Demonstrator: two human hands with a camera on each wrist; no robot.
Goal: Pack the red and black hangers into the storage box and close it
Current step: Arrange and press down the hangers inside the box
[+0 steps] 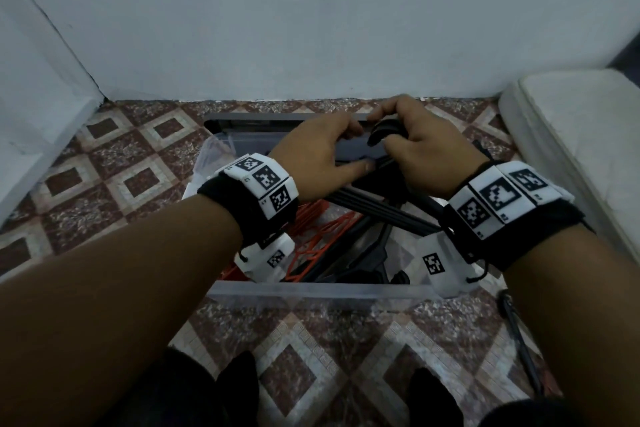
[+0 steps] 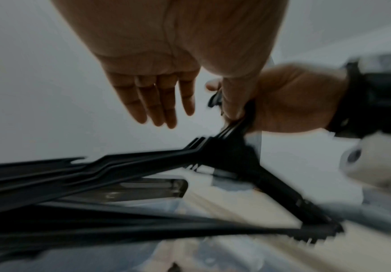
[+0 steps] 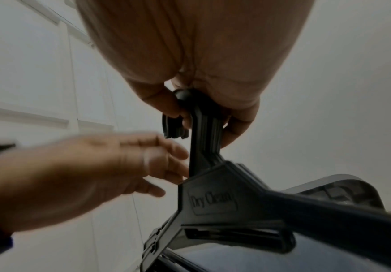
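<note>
**A:** Where are the hands, and what do they hold?

**B:** Both reach forward over a clear plastic storage box [image 1: 311, 289] that stands open on a patterned tile floor [image 1: 114, 163], close to a pale wall [image 1: 311, 10]. The right hand [image 1: 429, 152] has its grip curled round the hooks of a bunch of black hangers [image 1: 381, 204], thumb and fingers closed tight on the necks. In the right wrist view the front hanger's centre plate reads "Dry Clean".

**A:** And the left hand?

**B:** The left hand [image 1: 311, 152] is just beside the right, over the box. Its fingers [image 2: 152, 103] are straight and relaxed, the grip loose and holding nothing. In the right wrist view the fingertips lie right by the hanger necks; whether they touch is unclear because of blur.

**A:** Where do the black hangers sit?

**B:** The bunch slants down from the right hand into the box, arms spread low toward the near side. The hooks are up near the far rim.

**A:** The red ones?

**B:** The red hangers [image 1: 322, 239] lie inside the box, on the left, partly under the left wrist and under the black bunch.

**A:** Anything else around?

**B:** A white cushioned edge, maybe a mattress [image 1: 581, 135], is on the right. A dark thin object [image 1: 519, 340], too unclear to identify, lies on the floor near the box's right corner. Each wrist carries a black band with white marker blocks.
</note>
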